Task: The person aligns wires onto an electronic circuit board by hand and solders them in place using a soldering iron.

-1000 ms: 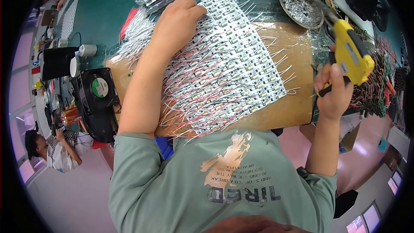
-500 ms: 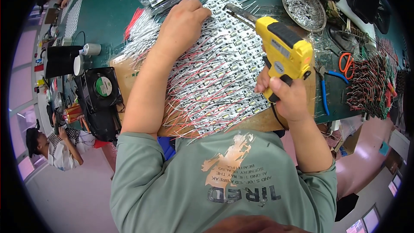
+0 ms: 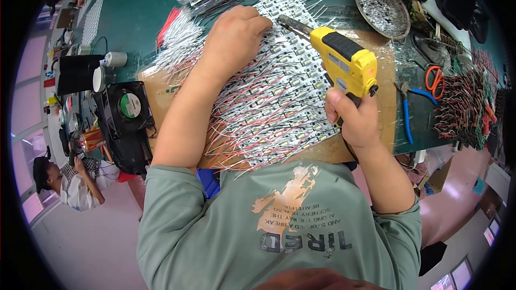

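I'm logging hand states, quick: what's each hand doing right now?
Left hand: over the white circuit boards; whether it grips anything cannot be told.
Right hand: closed, holding the yellow soldering gun.

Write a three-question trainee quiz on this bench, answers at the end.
1. Which hand grips the yellow soldering gun?
2. True or false: the scissors lie to the left of the tan work board.
3. Fill the gap: the pliers near the scissors have ____ handles.

Key: 1. The right hand. 2. False; they lie to its right. 3. Blue.
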Demonstrator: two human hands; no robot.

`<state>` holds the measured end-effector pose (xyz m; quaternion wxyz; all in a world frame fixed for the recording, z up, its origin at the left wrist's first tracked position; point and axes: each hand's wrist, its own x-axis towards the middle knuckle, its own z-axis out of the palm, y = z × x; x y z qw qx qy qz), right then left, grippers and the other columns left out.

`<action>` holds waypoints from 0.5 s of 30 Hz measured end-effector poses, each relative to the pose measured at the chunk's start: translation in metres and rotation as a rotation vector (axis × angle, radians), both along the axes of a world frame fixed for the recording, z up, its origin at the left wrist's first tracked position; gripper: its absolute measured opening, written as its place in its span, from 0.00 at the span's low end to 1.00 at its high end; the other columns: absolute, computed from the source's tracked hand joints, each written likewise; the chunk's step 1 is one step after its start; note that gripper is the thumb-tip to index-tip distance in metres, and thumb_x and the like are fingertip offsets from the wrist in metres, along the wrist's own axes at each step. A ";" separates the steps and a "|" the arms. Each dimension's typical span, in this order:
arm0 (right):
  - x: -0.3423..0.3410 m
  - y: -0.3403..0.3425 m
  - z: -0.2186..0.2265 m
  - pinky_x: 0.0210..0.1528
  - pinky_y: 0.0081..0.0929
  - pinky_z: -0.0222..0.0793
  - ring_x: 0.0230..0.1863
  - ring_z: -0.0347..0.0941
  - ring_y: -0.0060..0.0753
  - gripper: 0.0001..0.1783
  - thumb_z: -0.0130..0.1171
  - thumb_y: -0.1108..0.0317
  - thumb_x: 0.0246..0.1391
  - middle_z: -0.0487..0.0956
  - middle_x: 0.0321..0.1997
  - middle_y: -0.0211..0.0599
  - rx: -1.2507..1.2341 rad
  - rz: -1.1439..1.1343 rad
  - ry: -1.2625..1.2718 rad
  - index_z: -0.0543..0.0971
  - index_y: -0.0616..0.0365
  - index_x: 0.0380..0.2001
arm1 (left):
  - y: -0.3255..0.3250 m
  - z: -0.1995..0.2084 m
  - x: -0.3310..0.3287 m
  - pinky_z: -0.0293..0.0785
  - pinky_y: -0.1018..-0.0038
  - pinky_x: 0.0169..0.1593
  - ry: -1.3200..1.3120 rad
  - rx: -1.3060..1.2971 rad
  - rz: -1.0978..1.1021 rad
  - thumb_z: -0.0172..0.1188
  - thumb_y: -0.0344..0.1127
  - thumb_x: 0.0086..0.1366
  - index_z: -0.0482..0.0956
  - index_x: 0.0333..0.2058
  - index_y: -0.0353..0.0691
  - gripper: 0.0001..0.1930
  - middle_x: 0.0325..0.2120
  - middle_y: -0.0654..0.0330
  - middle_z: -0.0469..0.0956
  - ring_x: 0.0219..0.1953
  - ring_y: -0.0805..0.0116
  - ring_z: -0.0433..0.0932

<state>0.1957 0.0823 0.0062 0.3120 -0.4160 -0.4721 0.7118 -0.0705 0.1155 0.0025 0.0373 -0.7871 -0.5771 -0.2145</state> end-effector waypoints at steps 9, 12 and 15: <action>-0.006 0.003 0.003 0.23 0.17 0.60 0.21 0.65 0.13 0.16 0.62 0.61 0.56 0.71 0.21 0.22 0.044 -0.010 -0.057 0.75 0.62 0.39 | 0.001 -0.001 0.001 0.75 0.65 0.42 -0.015 0.011 0.000 0.61 0.29 0.56 0.83 0.32 0.42 0.05 0.30 0.59 0.78 0.37 0.57 0.78; -0.006 0.003 0.000 0.23 0.17 0.60 0.21 0.65 0.13 0.17 0.62 0.61 0.56 0.71 0.21 0.22 0.064 -0.011 -0.044 0.75 0.62 0.40 | 0.001 -0.001 0.001 0.75 0.65 0.42 -0.018 0.009 -0.005 0.61 0.29 0.56 0.83 0.32 0.42 0.05 0.30 0.59 0.78 0.37 0.57 0.77; -0.007 0.003 0.001 0.23 0.17 0.60 0.22 0.65 0.13 0.17 0.62 0.60 0.56 0.71 0.22 0.22 0.052 -0.021 -0.035 0.75 0.63 0.42 | 0.001 -0.001 0.001 0.75 0.65 0.42 -0.012 0.013 0.001 0.61 0.30 0.56 0.83 0.32 0.42 0.05 0.30 0.59 0.78 0.37 0.57 0.77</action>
